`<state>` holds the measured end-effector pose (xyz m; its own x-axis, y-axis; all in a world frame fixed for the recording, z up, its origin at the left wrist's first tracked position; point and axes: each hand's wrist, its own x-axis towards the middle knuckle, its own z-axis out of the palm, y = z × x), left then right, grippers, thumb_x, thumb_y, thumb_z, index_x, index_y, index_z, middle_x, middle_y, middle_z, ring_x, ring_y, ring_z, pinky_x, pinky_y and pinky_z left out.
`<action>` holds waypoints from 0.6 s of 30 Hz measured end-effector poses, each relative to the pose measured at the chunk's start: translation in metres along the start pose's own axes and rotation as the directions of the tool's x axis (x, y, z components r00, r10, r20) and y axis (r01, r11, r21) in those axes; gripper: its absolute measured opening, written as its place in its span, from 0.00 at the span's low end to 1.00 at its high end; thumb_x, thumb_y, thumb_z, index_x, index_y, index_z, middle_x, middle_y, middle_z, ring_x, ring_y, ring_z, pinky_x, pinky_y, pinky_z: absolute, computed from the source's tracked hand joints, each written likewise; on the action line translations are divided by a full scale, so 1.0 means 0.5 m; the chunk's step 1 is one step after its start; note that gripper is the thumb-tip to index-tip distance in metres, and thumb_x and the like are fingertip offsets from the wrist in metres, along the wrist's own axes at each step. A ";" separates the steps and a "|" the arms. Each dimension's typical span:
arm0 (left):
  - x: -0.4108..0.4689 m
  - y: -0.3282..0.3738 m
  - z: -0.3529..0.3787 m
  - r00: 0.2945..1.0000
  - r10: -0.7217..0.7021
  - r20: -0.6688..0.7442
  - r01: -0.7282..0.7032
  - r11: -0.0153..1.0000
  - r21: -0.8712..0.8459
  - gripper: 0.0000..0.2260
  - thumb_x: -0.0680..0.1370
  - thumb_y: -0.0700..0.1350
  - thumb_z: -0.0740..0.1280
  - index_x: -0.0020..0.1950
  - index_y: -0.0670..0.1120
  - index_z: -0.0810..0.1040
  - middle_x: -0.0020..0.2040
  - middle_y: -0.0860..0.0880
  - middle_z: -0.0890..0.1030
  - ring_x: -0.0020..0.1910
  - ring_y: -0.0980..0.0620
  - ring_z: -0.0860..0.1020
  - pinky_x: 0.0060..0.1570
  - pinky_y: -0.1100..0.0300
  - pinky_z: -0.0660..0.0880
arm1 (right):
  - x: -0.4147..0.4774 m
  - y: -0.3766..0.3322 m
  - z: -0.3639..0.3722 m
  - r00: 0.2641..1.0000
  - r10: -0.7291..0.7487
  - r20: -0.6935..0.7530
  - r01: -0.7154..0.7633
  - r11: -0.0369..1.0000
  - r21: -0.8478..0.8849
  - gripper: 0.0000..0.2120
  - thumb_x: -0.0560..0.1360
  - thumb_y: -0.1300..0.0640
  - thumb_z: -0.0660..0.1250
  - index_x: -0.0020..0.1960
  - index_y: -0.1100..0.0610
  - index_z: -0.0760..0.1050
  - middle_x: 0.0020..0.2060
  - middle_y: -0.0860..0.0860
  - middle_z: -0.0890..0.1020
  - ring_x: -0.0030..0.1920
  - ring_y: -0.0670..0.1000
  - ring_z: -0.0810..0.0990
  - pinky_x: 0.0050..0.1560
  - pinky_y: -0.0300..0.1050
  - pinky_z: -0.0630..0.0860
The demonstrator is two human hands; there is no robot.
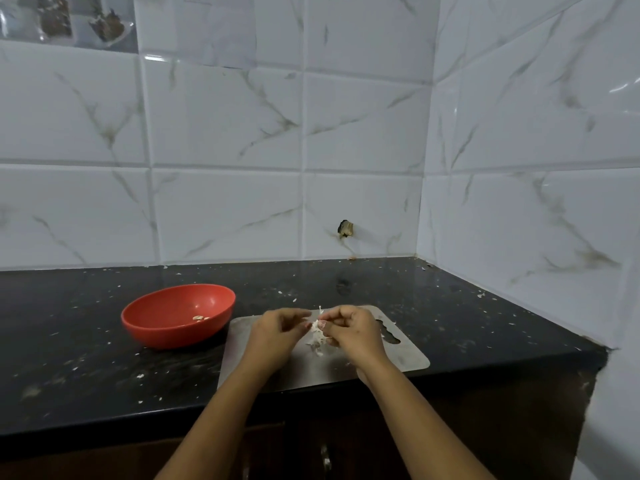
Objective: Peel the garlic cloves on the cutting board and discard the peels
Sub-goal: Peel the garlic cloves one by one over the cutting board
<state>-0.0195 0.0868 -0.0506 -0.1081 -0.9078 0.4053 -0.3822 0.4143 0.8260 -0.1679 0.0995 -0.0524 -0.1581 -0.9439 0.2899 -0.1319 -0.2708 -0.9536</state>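
A steel cutting board lies on the black counter near its front edge. Above the board, my left hand and my right hand meet fingertip to fingertip and pinch a small white garlic clove with papery skin sticking up from it. A little heap of white peels lies on the board just below the hands. Left of the board stands a red bowl with a few pale peeled cloves at its bottom.
The black counter is strewn with small white peel flakes. Tiled walls close it off at the back and on the right, where the counter ends at about. A dark cabinet front lies below the counter edge.
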 end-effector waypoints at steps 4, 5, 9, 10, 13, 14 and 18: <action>-0.033 -0.006 -0.006 0.993 0.085 -0.084 -0.084 0.996 0.015 0.08 0.75 0.37 0.70 0.43 0.51 0.84 0.35 0.58 0.83 0.37 0.65 0.80 0.41 0.71 0.73 | -0.009 0.001 0.036 0.998 -0.033 0.044 0.036 0.997 -0.063 0.05 0.74 0.67 0.69 0.43 0.59 0.81 0.28 0.48 0.82 0.30 0.44 0.80 0.33 0.35 0.75; -0.036 -0.005 -0.007 0.988 0.091 -0.121 -0.085 0.995 0.051 0.08 0.75 0.37 0.70 0.42 0.50 0.84 0.33 0.59 0.82 0.35 0.65 0.79 0.39 0.73 0.72 | -0.011 0.002 0.040 0.997 -0.051 0.056 0.056 0.995 -0.083 0.06 0.74 0.67 0.69 0.42 0.58 0.81 0.28 0.48 0.82 0.30 0.43 0.80 0.33 0.35 0.75; -0.040 -0.005 -0.009 0.982 0.066 -0.176 -0.045 0.992 0.121 0.05 0.74 0.36 0.71 0.42 0.46 0.85 0.31 0.58 0.80 0.30 0.66 0.76 0.35 0.73 0.71 | -0.015 0.006 0.046 0.991 -0.104 0.080 0.116 0.980 -0.164 0.05 0.73 0.66 0.70 0.42 0.57 0.81 0.32 0.53 0.83 0.32 0.44 0.80 0.37 0.37 0.76; -0.041 -0.004 -0.007 0.981 0.066 -0.182 -0.041 0.989 0.141 0.05 0.74 0.37 0.71 0.43 0.45 0.85 0.33 0.56 0.81 0.31 0.66 0.76 0.36 0.73 0.71 | -0.015 0.007 0.045 0.990 -0.118 0.079 0.131 0.974 -0.185 0.05 0.73 0.66 0.70 0.42 0.58 0.81 0.32 0.54 0.83 0.33 0.45 0.80 0.38 0.38 0.77; -0.043 -0.004 -0.004 0.973 0.099 -0.208 -0.051 0.973 0.225 0.04 0.74 0.38 0.71 0.45 0.45 0.85 0.40 0.51 0.85 0.33 0.63 0.76 0.37 0.75 0.70 | -0.012 0.006 0.047 0.975 -0.204 0.092 0.224 0.906 -0.359 0.04 0.74 0.65 0.68 0.42 0.58 0.80 0.30 0.47 0.81 0.32 0.41 0.79 0.39 0.33 0.76; -0.045 -0.003 -0.002 0.970 0.116 -0.214 -0.062 0.968 0.244 0.04 0.74 0.38 0.71 0.46 0.45 0.86 0.41 0.50 0.85 0.35 0.62 0.77 0.38 0.76 0.70 | -0.012 0.005 0.048 0.966 -0.236 0.106 0.258 0.866 -0.428 0.04 0.74 0.64 0.68 0.43 0.57 0.81 0.31 0.45 0.80 0.33 0.40 0.79 0.38 0.31 0.75; -0.048 -0.005 0.001 0.965 0.160 -0.207 -0.094 0.951 0.295 0.05 0.74 0.38 0.70 0.47 0.45 0.86 0.43 0.52 0.85 0.41 0.60 0.80 0.42 0.73 0.72 | -0.015 0.008 0.055 0.930 -0.310 0.196 0.363 0.709 -0.604 0.07 0.76 0.61 0.64 0.45 0.59 0.80 0.37 0.52 0.82 0.37 0.48 0.80 0.40 0.42 0.77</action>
<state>-0.0164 0.1072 -0.0627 0.0248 -0.7960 0.6048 -0.6240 0.4603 0.6314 -0.1404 0.1001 -0.0604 0.0853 -0.8315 0.5490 -0.7423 -0.4206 -0.5217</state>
